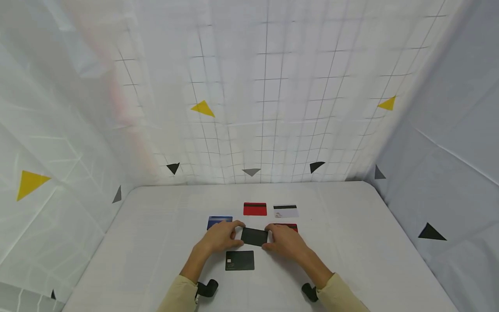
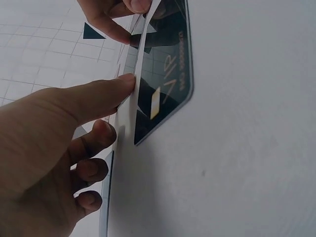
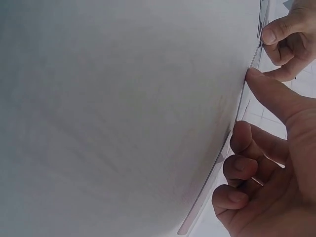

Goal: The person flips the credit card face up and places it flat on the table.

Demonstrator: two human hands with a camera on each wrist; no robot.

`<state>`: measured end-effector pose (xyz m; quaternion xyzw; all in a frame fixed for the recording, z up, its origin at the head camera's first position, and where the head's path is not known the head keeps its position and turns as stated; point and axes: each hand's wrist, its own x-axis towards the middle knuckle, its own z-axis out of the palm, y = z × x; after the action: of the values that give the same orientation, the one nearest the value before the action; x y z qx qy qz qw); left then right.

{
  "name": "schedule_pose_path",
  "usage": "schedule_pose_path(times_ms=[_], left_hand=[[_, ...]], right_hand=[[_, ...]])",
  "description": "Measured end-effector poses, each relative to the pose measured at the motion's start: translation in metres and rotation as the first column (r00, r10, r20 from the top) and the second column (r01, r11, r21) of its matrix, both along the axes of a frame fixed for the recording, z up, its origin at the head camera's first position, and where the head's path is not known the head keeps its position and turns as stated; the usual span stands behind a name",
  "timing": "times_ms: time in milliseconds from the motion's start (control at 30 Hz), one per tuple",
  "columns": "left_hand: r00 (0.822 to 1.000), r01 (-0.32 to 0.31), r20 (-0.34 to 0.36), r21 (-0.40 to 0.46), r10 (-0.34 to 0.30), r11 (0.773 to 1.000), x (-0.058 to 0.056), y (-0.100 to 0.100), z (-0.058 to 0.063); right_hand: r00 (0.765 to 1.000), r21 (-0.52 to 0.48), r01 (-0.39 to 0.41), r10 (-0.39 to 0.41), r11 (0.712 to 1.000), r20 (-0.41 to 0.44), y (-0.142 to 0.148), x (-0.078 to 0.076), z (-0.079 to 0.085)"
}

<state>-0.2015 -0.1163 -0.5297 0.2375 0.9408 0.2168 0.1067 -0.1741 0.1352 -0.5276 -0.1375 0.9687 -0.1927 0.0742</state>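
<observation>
A plain dark card (image 1: pixel 254 237) lies at the middle of the table, slightly turned. My left hand (image 1: pixel 220 237) pinches its left end between thumb and forefinger, while my right hand (image 1: pixel 287 242) grips the right end the same way. Just nearer to me is a black card marked VIP (image 1: pixel 239 261), with a small chip at its left; neither hand touches it. In the left wrist view this VIP card (image 2: pixel 170 64) shows close beside the left thumb. Seen from the right wrist, the right hand (image 3: pixel 276 163) has its other fingers curled above the tabletop.
Behind the left hand sits a blue card (image 1: pixel 218 221), partly covered. Farther back lie a red card (image 1: pixel 255 209) and a white card (image 1: pixel 286 211) with dark stripes. Another red card (image 1: pixel 290 226) is half hidden behind the right hand. White sheeting (image 1: pixel 300 86) encloses the white table (image 1: pixel 351 260).
</observation>
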Motion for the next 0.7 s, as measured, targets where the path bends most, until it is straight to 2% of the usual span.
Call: schedule_pose_path(times_ms=[300, 700], left_hand=[[1.0, -0.001, 0.015, -0.002, 0.001, 1.0, -0.0006, -0.0003, -0.0022], [1.0, -0.01, 0.005, 0.017, 0.01, 1.0, -0.001, -0.0005, -0.0012]], right_hand=[[0.998, -0.029, 0.038, -0.036, 0.999, 0.044, 0.0002, -0.0011, -0.001], [0.998, -0.026, 0.032, -0.03, 0.999, 0.054, -0.0004, -0.0009, -0.0004]])
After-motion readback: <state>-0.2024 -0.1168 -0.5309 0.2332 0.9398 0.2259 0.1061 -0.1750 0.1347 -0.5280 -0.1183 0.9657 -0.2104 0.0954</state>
